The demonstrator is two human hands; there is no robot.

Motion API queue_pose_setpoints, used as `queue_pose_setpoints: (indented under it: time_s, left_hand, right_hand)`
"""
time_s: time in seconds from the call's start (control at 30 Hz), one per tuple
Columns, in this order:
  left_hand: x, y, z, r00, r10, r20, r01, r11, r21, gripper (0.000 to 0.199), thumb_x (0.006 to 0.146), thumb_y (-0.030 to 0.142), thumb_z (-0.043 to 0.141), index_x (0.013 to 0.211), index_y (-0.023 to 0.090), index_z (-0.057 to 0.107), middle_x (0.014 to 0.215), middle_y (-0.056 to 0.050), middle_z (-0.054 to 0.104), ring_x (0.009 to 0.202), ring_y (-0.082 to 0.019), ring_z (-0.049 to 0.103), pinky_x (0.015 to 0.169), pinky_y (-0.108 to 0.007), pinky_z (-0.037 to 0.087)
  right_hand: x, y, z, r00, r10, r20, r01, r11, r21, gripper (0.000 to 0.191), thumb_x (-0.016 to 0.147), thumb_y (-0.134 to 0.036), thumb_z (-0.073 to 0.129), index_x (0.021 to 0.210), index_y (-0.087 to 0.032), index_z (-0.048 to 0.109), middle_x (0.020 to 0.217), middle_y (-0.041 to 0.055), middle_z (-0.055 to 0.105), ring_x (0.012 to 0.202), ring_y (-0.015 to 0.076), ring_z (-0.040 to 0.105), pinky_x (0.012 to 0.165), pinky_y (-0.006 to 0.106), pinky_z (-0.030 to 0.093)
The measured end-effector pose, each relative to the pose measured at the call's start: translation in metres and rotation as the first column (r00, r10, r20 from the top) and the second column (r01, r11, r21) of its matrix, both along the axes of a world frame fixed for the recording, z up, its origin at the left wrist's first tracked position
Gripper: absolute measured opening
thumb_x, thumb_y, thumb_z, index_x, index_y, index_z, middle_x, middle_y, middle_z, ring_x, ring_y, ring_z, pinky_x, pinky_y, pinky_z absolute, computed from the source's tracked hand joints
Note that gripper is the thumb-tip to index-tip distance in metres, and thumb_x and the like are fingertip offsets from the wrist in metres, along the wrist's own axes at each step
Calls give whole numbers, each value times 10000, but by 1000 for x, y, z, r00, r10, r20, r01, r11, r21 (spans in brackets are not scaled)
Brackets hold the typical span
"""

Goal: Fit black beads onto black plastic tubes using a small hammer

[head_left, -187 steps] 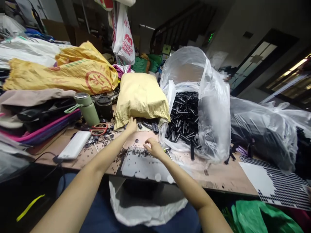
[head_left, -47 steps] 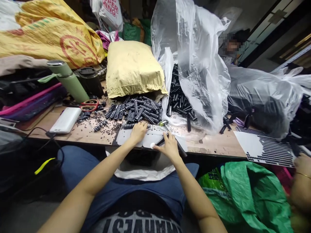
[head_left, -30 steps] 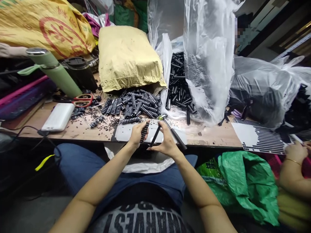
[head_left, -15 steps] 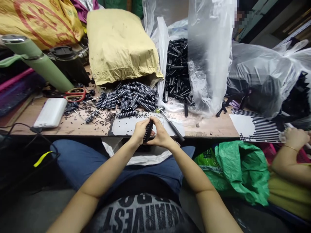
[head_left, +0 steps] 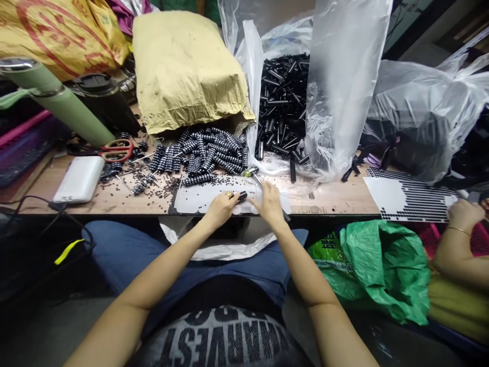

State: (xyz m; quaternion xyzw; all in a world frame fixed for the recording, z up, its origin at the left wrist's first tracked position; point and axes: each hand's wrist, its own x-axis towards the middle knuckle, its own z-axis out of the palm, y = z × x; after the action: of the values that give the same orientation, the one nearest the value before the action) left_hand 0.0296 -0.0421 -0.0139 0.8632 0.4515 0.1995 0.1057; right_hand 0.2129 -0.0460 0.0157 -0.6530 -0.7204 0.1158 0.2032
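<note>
Left hand [head_left: 220,209]: Near the front edge of the counter [head_left: 324,199]; a short black cylinder [head_left: 242,196] is pinched in its fingers, the visible end pointed to 2 o'clock.
Right hand [head_left: 271,204]: Placed at 3 o'clock from it, over a long-handled tool [head_left: 257,179]; whether its fingers are closed on that cannot be told.
White sheet [head_left: 194,196]: Laid beneath both hands.
Patterned cylinders [head_left: 208,153]: Heaped at 11 o'clock from the hands, before a yellow package [head_left: 187,71].
Clear bag [head_left: 340,102]: Opened at 1 o'clock, black tubes [head_left: 280,107] held inside.
Scissors [head_left: 117,149]: Left at 10 o'clock.
Co-worker's hand [head_left: 465,213]: Seen at 3 o'clock, beside 1 striped sheet [head_left: 412,196].
</note>
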Motion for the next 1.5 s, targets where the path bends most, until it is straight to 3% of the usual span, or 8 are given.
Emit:
queue_pose_setpoints:
  time_s: [0.07, 0.2, 0.47, 0.63, 0.9, 1.2, 1.37, 1.5]
  left_hand:
    - [-4, 2, -2, 995, -88, -51, 90, 995, 48, 339, 933, 189, 451, 1245, 134, 572, 1003, -143, 625, 911, -224, 586, 804, -363, 475]
    - [-11, 7, -6, 995, -86, -50, 91, 990, 105, 347, 938, 175, 434, 1257, 167, 572, 1065, -154, 624, 934, -227, 584, 802, -371, 442]
    - [-15, 9, -2, 988, -53, -142, 66, 994, 85, 367, 959, 206, 389, 1279, 169, 564, 1115, -154, 639, 933, -240, 580, 775, -390, 397]
    - [-10, 2, 1, 984, -42, -174, 56, 995, 77, 383, 960, 167, 341, 1277, 154, 553, 1068, -154, 654, 933, -248, 592, 828, -434, 409]
    - [22, -24, -7, 979, 10, -204, 10, 995, 99, 730, 910, 481, 439, 1423, -27, 335, 1436, -269, 401, 1381, -379, 287, 1130, -524, 184]
    - [18, -20, -13, 989, -28, -146, 42, 995, 93, 584, 923, 300, 406, 1405, -23, 352, 1391, -274, 439, 1318, -359, 388, 1048, -475, 316]
    - [20, -22, 11, 995, 20, -96, -21, 1000, -11, 331, 940, 174, 387, 1212, 134, 572, 1036, -158, 635, 987, -254, 582, 810, -376, 446]
    - [-9, -1, 21, 984, 176, 1, -176, 982, 73, 322, 932, 252, 446, 1198, 132, 582, 1154, -197, 593, 1045, -289, 537, 808, -403, 430]
  right_hand:
    - [16, 6, 2, 966, -204, 159, 209, 978, -16, 386, 871, -367, 583, 1156, -110, 553, 1182, 214, 532, 1184, 350, 434, 967, 520, 386]
    - [36, 3, 6, 922, -244, 301, 288, 951, -111, 241, 936, -336, 474, 1011, -123, 559, 1032, 179, 604, 995, 292, 554, 836, 397, 426]
    - [38, -68, 34, 932, -184, -311, 119, 969, -217, 414, 969, -534, 258, 821, -223, 488, 603, -22, 535, 537, 142, 528, 569, 236, 376]
    - [22, -86, 18, 979, -162, -123, 120, 949, -291, 427, 957, -524, 241, 748, -230, 468, 542, -15, 485, 496, 166, 505, 523, 257, 330]
    - [-16, -96, 57, 950, -35, -311, 0, 994, -109, 410, 981, -504, 226, 881, -227, 511, 620, 9, 557, 547, 159, 552, 547, 244, 393]
    - [-26, -82, 31, 998, 64, 16, -56, 953, -299, 455, 1001, -465, 202, 822, -209, 532, 645, 28, 604, 591, 173, 577, 578, 242, 340]
    - [20, -62, 36, 970, -170, 171, 199, 965, -170, 458, 997, -483, 249, 836, -202, 574, 645, 37, 607, 581, 174, 550, 574, 256, 288]
    - [52, -41, 23, 884, -276, 377, 359, 918, -169, 410, 985, -470, 332, 930, -173, 609, 741, 91, 655, 665, 205, 578, 606, 276, 284]
